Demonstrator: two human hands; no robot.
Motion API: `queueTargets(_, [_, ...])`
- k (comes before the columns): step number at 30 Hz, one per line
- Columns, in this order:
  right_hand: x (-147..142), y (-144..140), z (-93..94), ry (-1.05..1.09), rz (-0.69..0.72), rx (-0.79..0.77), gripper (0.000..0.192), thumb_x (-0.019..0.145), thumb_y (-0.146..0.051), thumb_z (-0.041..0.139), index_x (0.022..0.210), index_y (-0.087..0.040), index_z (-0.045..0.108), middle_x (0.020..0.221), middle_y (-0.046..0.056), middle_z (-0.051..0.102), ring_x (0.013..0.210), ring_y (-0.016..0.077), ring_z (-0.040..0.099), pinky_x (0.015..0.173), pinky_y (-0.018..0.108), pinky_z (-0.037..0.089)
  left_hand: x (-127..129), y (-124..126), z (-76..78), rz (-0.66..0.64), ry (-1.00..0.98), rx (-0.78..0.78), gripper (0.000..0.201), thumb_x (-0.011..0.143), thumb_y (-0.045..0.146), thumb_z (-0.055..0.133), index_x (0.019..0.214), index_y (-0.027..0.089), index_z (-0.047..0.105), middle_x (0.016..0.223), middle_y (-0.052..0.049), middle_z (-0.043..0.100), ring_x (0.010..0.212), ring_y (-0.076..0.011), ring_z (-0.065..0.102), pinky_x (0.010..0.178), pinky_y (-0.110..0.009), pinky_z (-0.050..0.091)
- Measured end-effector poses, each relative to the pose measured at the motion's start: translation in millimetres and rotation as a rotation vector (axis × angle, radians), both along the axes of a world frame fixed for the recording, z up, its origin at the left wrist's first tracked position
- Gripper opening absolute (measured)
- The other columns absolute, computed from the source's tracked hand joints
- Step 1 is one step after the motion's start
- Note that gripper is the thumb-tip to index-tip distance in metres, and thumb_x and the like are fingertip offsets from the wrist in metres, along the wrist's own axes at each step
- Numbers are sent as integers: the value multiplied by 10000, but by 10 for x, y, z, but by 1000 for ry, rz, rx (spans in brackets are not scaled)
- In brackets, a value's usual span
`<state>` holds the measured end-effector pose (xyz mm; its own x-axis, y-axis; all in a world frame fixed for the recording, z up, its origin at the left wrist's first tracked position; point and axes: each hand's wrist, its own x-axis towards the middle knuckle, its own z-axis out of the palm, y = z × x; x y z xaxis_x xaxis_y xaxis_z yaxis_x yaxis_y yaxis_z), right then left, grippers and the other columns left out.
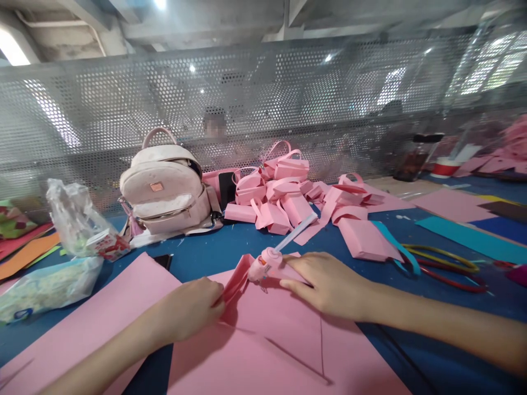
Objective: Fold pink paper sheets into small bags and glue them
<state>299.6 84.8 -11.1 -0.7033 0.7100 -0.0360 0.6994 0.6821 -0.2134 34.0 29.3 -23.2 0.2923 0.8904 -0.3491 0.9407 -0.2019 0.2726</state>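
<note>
My left hand (191, 310) is closed on the edge of a folded pink paper piece (239, 284) that stands up from a large pink sheet (247, 356). In my right hand (337, 286) is a small pink glue gun (263, 265), its front end turned toward the folded paper. A translucent glue stick (297, 231) pokes out of its back and slants up to the right. Whether the nozzle touches the paper cannot be made out. The gun's thin cord (322, 340) seems to hang over the sheet.
Beyond my hands lie several small pink paper bags (284, 203), with a pale backpack (164, 186) to their left. Plastic bags (49, 285) rest at far left. Yellow and red rings (448, 266) and coloured strips (477, 233) lie at right. A perforated metal panel (247, 93) rises behind.
</note>
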Motion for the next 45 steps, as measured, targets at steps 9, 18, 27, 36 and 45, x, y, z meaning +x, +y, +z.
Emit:
queueTargets(9, [-45,67,-36,36,5,46,344,1033,-327,434,1246,-187,665,1272,131,716,1152,362,677,950,477,495,-16,22,48,-43,-2,-20,275,900,280,416,771,203,645,865,-115,714,772,-257,637,666,-315,370])
queueTargets(18, [-71,57,6,42,-24,-19,294,1019,-322,464,1098,-170,703,1131,136,760,1068,342,701,880,398,475,34,12,70,26,40,-71,298,932,282,371,766,195,603,826,-96,684,674,-212,610,580,-296,340])
queueTargets(27, [-143,-118,83,23,39,-69,279,983,-328,494,984,-165,719,947,118,783,833,285,722,693,324,432,47,8,95,1,57,-61,288,927,229,390,800,174,643,856,-105,701,720,-224,646,635,-291,410])
queueTargets(36, [-225,-203,52,33,108,-133,321,982,-357,505,1096,-134,707,1064,169,768,958,325,719,762,351,462,86,-24,142,53,15,-72,293,925,253,373,733,191,585,761,-46,637,619,-166,559,566,-264,366])
queueTargets(45, [-192,-186,57,42,82,-155,326,979,-379,496,1057,-137,700,1027,167,770,897,328,720,713,350,445,85,-17,134,27,44,-73,296,928,248,392,760,187,628,788,-60,668,632,-173,593,580,-264,394])
